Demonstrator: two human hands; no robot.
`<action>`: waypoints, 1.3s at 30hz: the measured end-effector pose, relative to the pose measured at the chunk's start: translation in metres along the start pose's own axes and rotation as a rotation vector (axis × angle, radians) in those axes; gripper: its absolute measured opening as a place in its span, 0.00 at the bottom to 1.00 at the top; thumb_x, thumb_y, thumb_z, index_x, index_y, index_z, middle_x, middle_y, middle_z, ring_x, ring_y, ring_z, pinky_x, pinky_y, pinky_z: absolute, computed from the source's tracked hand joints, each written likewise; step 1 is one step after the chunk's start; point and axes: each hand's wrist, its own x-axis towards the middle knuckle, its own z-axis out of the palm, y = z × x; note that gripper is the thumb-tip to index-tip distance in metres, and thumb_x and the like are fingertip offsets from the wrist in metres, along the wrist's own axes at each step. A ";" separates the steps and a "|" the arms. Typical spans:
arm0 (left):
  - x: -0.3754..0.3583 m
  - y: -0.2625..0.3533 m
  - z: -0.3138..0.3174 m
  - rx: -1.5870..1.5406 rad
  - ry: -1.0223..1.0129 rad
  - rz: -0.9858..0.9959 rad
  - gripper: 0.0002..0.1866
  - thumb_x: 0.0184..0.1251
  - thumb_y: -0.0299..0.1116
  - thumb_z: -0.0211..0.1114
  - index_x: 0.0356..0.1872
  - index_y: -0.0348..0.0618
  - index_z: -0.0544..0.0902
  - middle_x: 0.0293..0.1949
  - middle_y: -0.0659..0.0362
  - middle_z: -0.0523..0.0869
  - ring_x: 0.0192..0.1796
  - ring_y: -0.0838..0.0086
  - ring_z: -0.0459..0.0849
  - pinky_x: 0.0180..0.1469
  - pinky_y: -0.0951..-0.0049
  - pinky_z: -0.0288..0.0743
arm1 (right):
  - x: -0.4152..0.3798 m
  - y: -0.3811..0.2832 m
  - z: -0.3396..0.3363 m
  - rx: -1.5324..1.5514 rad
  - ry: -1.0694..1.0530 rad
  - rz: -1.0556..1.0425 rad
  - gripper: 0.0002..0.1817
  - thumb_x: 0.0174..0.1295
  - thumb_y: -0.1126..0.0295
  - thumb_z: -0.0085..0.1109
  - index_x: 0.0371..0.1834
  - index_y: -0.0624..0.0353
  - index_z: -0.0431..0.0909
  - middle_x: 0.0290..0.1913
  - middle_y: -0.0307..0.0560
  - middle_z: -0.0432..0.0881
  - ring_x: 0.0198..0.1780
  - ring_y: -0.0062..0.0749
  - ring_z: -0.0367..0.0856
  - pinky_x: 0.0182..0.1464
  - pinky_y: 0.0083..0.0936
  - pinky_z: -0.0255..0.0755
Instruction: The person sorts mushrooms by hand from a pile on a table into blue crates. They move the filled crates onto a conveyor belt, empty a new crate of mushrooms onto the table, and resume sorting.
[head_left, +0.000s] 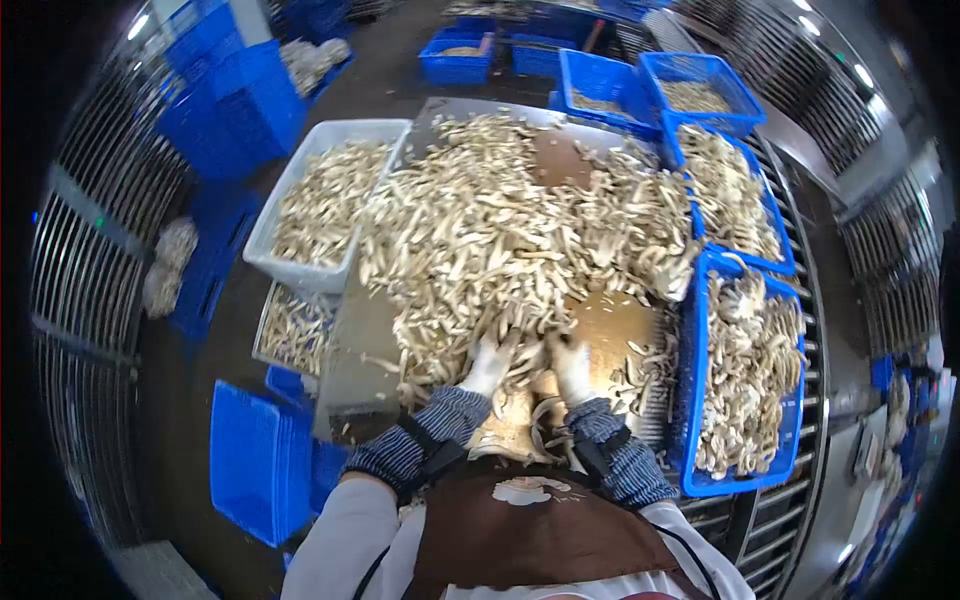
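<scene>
A large heap of pale, elongated mushrooms (pixel 470 230) covers much of the metal table (pixel 365 345). At its near edge, my left hand (pixel 488 364), in a white glove, reaches in with fingers stretched forward among the mushrooms. My right hand (pixel 572 370), also gloved, lies just to the right, its fingers pointing into the same edge of the heap. Mushrooms partly cover the fingertips of both hands. Between the wrists, a few loose mushrooms lie on the lit tabletop close to my apron (pixel 540 540).
A white tub (pixel 262 243) of mushrooms stands left of the table, above a lower tray (pixel 263 335). Blue crates with mushrooms line the right side, the nearest crate (pixel 690 400) beside my right arm. Stacked blue crates (pixel 245 460) stand at lower left. A roller conveyor (pixel 815 400) runs along the right.
</scene>
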 end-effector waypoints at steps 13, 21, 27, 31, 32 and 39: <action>-0.028 0.017 -0.037 -0.223 0.008 -0.306 0.29 0.65 0.18 0.60 0.68 0.33 0.67 0.58 0.52 0.79 0.57 0.68 0.78 0.62 0.68 0.71 | 0.009 0.032 0.024 -0.090 -0.150 -0.292 0.20 0.68 0.69 0.59 0.61 0.63 0.74 0.53 0.50 0.80 0.52 0.33 0.77 0.57 0.28 0.72; -0.062 0.060 -0.039 0.241 -0.322 -0.447 0.42 0.71 0.52 0.62 0.74 0.32 0.58 0.73 0.44 0.65 0.74 0.59 0.63 0.73 0.65 0.58 | -0.018 0.009 0.053 0.023 -0.179 -0.014 0.34 0.67 0.47 0.58 0.58 0.72 0.70 0.38 0.50 0.81 0.28 0.26 0.79 0.26 0.23 0.73; -0.054 0.037 -0.036 -0.040 -0.300 -0.505 0.40 0.70 0.37 0.64 0.76 0.33 0.53 0.75 0.45 0.62 0.74 0.64 0.63 0.75 0.66 0.54 | -0.006 0.043 0.037 -0.583 -0.039 -0.077 0.31 0.71 0.55 0.50 0.69 0.67 0.61 0.58 0.70 0.74 0.55 0.49 0.78 0.55 0.35 0.75; -0.049 -0.006 -0.037 -0.164 -0.347 -0.515 0.36 0.67 0.33 0.67 0.73 0.34 0.62 0.70 0.48 0.70 0.72 0.65 0.67 0.74 0.67 0.57 | -0.015 0.015 0.036 -0.553 -0.381 -0.082 0.27 0.74 0.63 0.49 0.73 0.61 0.59 0.58 0.63 0.75 0.57 0.47 0.76 0.59 0.36 0.73; -0.043 -0.018 -0.043 -0.132 -0.364 -0.583 0.35 0.66 0.30 0.68 0.71 0.33 0.63 0.68 0.49 0.72 0.70 0.64 0.69 0.73 0.66 0.59 | -0.027 -0.032 0.048 -0.365 -0.340 0.343 0.30 0.73 0.58 0.52 0.73 0.61 0.60 0.58 0.61 0.77 0.57 0.41 0.77 0.58 0.35 0.73; -0.033 0.013 -0.053 -0.208 0.080 -0.604 0.24 0.61 0.20 0.68 0.58 0.27 0.74 0.49 0.50 0.84 0.44 0.69 0.85 0.52 0.72 0.79 | 0.022 0.031 0.000 0.739 -0.216 0.341 0.24 0.67 0.61 0.58 0.61 0.63 0.71 0.48 0.54 0.83 0.42 0.39 0.84 0.42 0.33 0.81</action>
